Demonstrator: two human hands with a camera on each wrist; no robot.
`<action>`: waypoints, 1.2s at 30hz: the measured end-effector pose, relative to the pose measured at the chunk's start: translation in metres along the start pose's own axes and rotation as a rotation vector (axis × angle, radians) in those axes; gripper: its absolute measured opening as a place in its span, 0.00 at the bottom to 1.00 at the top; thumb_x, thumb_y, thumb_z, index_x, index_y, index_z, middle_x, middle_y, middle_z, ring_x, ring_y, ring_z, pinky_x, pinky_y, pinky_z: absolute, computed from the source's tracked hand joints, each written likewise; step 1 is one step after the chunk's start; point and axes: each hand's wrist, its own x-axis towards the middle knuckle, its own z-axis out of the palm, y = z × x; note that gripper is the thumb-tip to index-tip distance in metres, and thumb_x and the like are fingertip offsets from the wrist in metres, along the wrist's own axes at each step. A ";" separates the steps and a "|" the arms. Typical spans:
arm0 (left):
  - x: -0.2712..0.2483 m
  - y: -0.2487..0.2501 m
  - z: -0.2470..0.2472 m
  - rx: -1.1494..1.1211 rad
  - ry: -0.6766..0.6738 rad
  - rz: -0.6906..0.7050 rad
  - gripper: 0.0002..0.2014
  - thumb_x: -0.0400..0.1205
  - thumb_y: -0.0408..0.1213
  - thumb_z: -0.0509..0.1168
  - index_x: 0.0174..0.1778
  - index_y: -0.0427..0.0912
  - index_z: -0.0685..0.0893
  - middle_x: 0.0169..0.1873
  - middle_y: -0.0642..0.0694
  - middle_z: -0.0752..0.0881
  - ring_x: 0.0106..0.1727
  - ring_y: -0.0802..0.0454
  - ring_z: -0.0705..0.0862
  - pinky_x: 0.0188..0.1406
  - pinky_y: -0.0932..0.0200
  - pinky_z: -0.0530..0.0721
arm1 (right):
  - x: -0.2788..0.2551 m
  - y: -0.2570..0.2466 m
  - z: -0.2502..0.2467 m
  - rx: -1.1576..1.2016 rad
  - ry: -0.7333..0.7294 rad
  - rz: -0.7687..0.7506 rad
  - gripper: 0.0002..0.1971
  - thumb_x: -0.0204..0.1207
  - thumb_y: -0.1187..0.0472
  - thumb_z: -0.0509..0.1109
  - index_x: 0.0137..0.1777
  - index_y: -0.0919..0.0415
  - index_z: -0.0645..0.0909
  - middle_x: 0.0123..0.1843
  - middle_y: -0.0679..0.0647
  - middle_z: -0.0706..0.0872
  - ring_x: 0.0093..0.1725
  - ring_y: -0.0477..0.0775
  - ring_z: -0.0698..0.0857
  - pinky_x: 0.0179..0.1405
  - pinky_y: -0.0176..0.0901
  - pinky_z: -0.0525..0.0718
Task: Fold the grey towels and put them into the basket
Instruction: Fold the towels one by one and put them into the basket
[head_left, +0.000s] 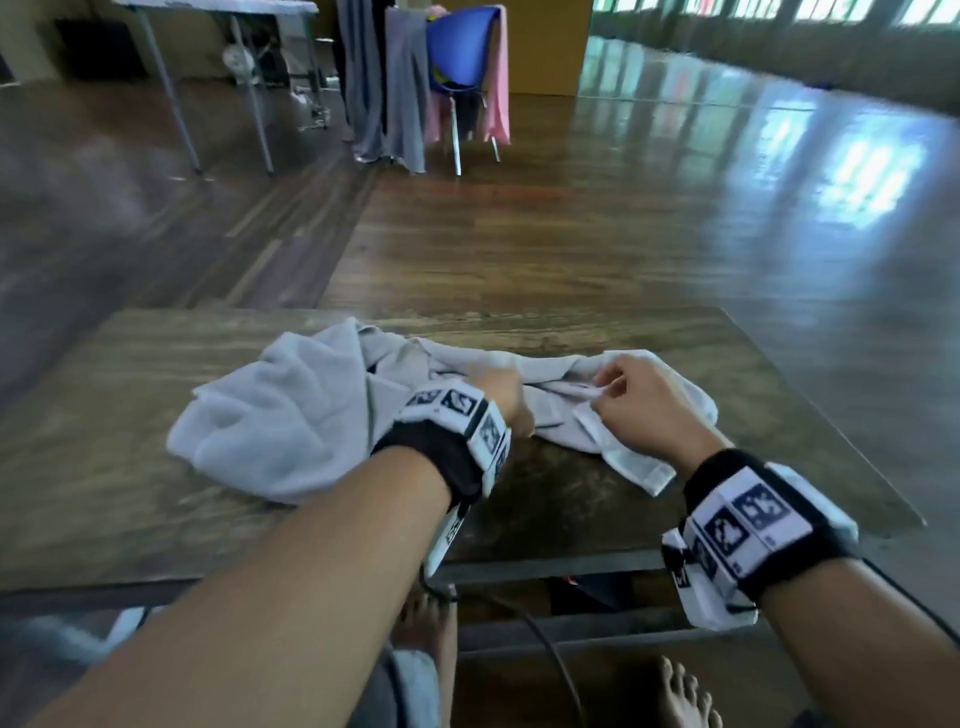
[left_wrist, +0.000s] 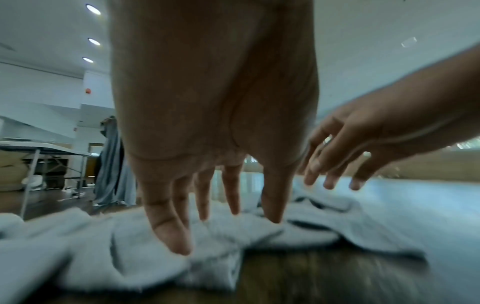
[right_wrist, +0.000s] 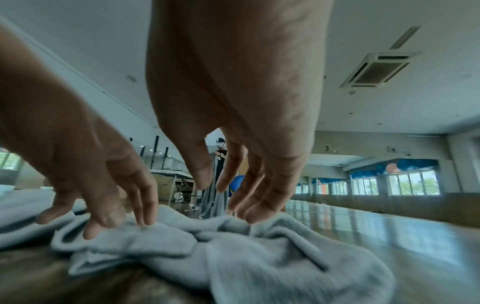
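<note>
A crumpled grey towel (head_left: 322, 410) lay spread across the middle of the wooden surface (head_left: 104, 467), its bulk bunched toward the person's left and a thinner twisted portion running toward the right. No basket appeared in any view.

The left hand (head_left: 506, 402) was positioned over the centre of the towel. In the left wrist view its fingers (left_wrist: 171, 232) pointed straight down with gaps between them, the tips at or just above the cloth; whether they touched could not be determined because of blur. The grip was apart and held nothing.

The right hand (head_left: 631, 402) was positioned just beside the left, over the right portion of the towel. In the head view its thumb and forefinger appeared close to a raised fold. In the right wrist view the thumb and fingers (right_wrist: 259, 211) hung extended and separated above the cloth, with no fabric between them. The grip was apart.

Both wrists carried black bands with white marker tags (head_left: 748, 525).

Beyond the surface, a blue chair (head_left: 462, 57) stood on the glossy wooden floor (head_left: 675, 208), draped with pink cloth (head_left: 500, 78). Grey cloths (head_left: 384, 83) hung just beside it. A folding table (head_left: 218, 10) stood further left.
</note>
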 end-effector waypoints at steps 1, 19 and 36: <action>0.008 0.003 0.012 0.040 0.008 -0.006 0.10 0.84 0.38 0.66 0.58 0.39 0.77 0.48 0.44 0.81 0.45 0.47 0.83 0.42 0.53 0.80 | 0.000 0.014 0.001 0.005 -0.011 0.016 0.09 0.77 0.61 0.68 0.56 0.53 0.80 0.51 0.50 0.86 0.51 0.53 0.83 0.45 0.45 0.77; 0.034 0.027 0.038 0.058 0.471 0.060 0.11 0.81 0.42 0.63 0.34 0.41 0.76 0.44 0.38 0.83 0.42 0.40 0.78 0.37 0.49 0.72 | -0.011 0.060 0.008 -0.324 -0.146 0.027 0.13 0.82 0.53 0.67 0.65 0.47 0.75 0.68 0.54 0.80 0.61 0.61 0.83 0.46 0.52 0.82; 0.019 0.074 -0.002 -0.966 0.514 0.289 0.11 0.90 0.46 0.56 0.51 0.46 0.80 0.41 0.53 0.85 0.43 0.57 0.85 0.48 0.56 0.83 | -0.005 0.050 -0.033 0.212 0.139 -0.167 0.36 0.76 0.51 0.74 0.83 0.43 0.64 0.81 0.49 0.65 0.82 0.53 0.56 0.77 0.52 0.63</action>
